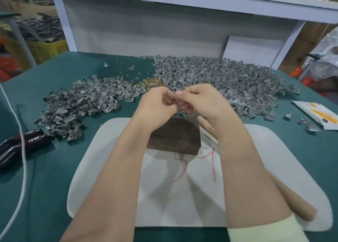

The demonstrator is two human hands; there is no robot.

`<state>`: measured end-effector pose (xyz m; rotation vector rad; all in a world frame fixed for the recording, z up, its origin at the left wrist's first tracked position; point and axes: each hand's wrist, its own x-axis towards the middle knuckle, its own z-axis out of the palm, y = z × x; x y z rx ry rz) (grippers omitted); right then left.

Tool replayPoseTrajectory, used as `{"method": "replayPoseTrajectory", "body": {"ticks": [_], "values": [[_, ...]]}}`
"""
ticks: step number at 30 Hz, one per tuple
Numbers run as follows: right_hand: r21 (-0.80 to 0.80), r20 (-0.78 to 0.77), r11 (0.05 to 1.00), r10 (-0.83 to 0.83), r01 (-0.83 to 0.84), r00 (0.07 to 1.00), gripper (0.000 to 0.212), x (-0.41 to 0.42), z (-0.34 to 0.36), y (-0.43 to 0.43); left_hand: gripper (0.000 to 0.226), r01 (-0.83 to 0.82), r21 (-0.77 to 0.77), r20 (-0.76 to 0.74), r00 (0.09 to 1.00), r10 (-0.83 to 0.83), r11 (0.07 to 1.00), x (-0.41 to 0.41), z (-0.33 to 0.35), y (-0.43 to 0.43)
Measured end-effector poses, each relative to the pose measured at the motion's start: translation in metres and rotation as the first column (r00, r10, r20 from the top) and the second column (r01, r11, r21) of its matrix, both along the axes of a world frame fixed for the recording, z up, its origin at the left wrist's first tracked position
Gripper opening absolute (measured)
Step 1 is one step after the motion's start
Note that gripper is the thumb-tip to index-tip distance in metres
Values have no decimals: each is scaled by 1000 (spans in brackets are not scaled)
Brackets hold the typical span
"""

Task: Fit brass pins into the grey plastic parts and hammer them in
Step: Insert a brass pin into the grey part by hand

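Observation:
My left hand [157, 102] and my right hand [199, 102] meet above the dark wooden block [173, 137], fingers curled together around a small grey plastic part [182, 113] that peeks out below them. Whether a pin sits between the fingertips is hidden. A small heap of brass pins [150, 82] lies just beyond my hands. One big pile of grey parts [219, 80] spreads at the right and back, another pile of grey parts [80, 102] at the left. A wooden handle [292, 196], probably the hammer's, lies under my right forearm.
The block stands on a white pad [265, 159] marked with red lines, on a green table cloth [45, 186]. Black tools labelled TAPER [23, 142] and a white cord [22, 159] lie at the left. A printed packet [318, 113] lies at the right, a white shelf frame [164, 22] behind.

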<state>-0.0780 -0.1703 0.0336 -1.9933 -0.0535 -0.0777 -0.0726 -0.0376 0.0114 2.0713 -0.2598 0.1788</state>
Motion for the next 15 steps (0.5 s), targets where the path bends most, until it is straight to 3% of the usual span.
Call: {"method": "replayPoseTrajectory", "body": {"ticks": [3, 6, 8, 11, 15], "values": [[48, -22, 998, 49, -48, 999, 21, 4, -2, 3, 11, -77, 10, -27, 997, 77, 997, 4, -1, 5], [68, 46, 997, -41, 38, 998, 20, 13, -2, 9, 4, -243, -53, -21, 970, 243, 968, 8, -1, 11], [-155, 100, 976, -135, 150, 986, 17, 28, -6, 16, 5, -354, -127, -22, 935, 354, 927, 11, 0, 16], [-590, -3, 796, -169, 135, 986, 17, 50, -19, 39, 8, -391, -148, -12, 919, 394, 908, 12, -1, 19], [-737, -141, 674, -225, 49, 964, 28, 64, -32, 59, 2, -345, -148, 16, 936, 351, 927, 12, -3, 17]]}}
